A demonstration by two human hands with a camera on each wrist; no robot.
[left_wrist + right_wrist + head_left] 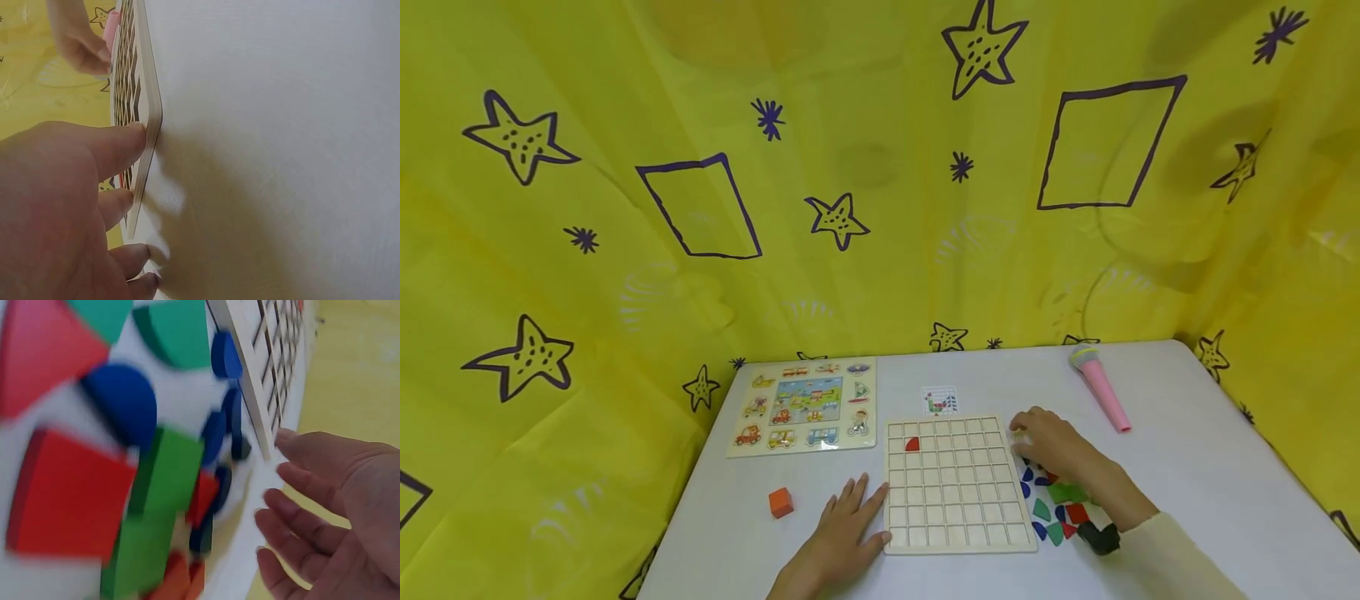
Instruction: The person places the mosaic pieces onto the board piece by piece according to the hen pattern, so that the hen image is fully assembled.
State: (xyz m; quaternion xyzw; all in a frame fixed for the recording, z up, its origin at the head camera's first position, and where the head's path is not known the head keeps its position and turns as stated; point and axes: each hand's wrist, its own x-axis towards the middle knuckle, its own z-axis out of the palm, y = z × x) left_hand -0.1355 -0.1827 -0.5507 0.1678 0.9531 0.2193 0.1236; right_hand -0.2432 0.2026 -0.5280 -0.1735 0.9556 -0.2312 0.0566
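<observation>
A pale wooden grid board (958,492) lies on the white table, with one red quarter-circle piece (912,445) in an upper-left square. My left hand (846,533) rests at the board's left side, fingers spread, thumb and index finger touching its edge (150,125). Near the board's upper right edge is my right hand (1052,442); its fingers are loosely bent, and no piece shows between them in the right wrist view. Below that hand lie loose pieces: a red block (72,494), green blocks (165,469), blue half-rounds (122,403) and green quarter-circles (178,334).
Behind the board lies a small pattern card (939,401). A picture puzzle (805,404) is at the back left, an orange cube (780,502) in front of it. The pink microphone (1105,392) lies back right, and a black object (1099,538) sits near the right sleeve.
</observation>
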